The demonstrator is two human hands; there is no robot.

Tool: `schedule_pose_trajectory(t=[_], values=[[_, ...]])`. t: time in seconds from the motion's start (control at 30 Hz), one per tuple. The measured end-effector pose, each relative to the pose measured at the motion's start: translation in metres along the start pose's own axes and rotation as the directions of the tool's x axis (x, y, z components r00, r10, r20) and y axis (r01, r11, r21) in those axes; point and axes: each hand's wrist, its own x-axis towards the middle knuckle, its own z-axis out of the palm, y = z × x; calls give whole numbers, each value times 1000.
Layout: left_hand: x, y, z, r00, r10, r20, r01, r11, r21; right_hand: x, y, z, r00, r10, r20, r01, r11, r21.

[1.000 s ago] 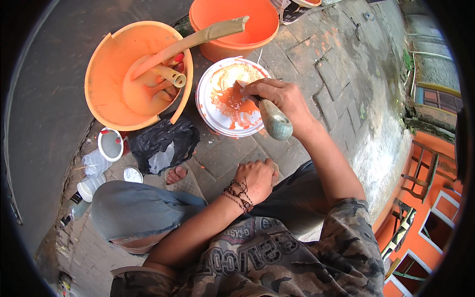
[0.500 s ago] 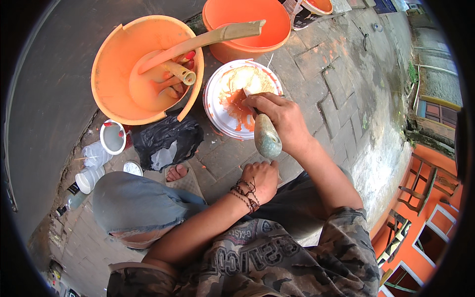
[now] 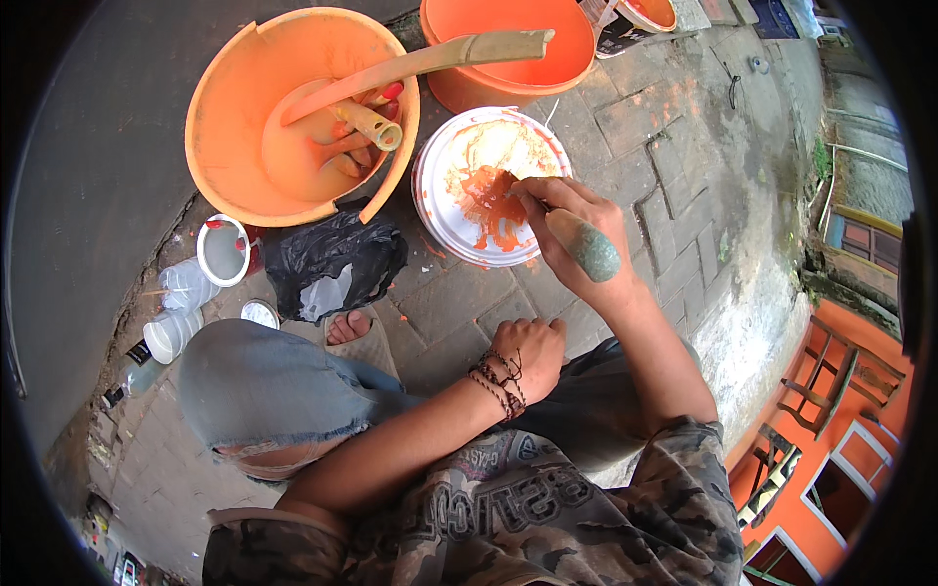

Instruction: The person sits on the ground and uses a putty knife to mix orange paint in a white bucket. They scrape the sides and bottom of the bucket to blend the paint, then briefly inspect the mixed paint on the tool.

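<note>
My right hand is closed round a trowel with a thick, worn, greenish handle. Its blade is mostly hidden by my fingers and reaches the wet orange-red smear on top of a white bucket lid. Paler, cream-orange paste covers the far part of that lid. My left hand, with dark braided bracelets on its wrist, is curled into a fist near my right leg. Nothing shows in it, though its palm side is hidden.
At the far left, a broken-rimmed orange bucket holds cloudy liquid, a bamboo strip and tools. Behind the lid is another orange bucket. A black plastic bag, white tub and plastic cups lie left, beside a grey wall.
My right hand has moved slightly right and nearer, and the trowel handle has swung to point right. The orange-red smear looks broader. My left fist stays in place while the view has shifted slightly.
</note>
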Motion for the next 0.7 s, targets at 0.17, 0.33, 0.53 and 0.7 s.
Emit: schedule_pose_trajectory(t=[0.17, 0.33, 0.53, 0.7], values=[[4, -2, 7, 1000, -1, -4, 1, 1000, 6, 14, 19, -14, 994, 72, -85, -72, 997, 3], [5, -4, 9, 1000, -20, 0, 20, 1000, 22, 6, 13, 0, 1000, 8, -3, -8, 991, -134], [3, -1, 5, 1000, -20, 4, 19, 998, 57, 5, 5, -5, 979, 204, -2, -203, 974, 98], [1, -1, 5, 999, -32, 13, 31, 996, 78, 10, 12, -2, 986, 149, -71, -136, 978, 158]])
